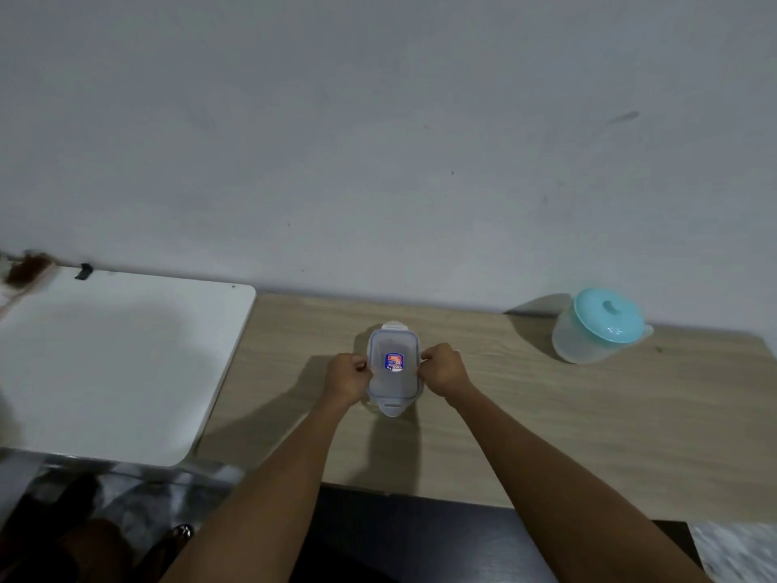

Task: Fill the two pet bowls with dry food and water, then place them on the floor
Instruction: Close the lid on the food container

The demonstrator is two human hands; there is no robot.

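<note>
Container (pixel 394 363) stands gripped between left hand (pixel 347 378) and right hand (pixel 445 370).

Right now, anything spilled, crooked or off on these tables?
Nothing spilled. The clear container sits upright on the wooden table, lid on, left hand and right hand gripping its side clips. The pitcher stands lidded. Only oddity: a blurred brown patch at the far-left corner of the white table, unidentifiable.
</note>
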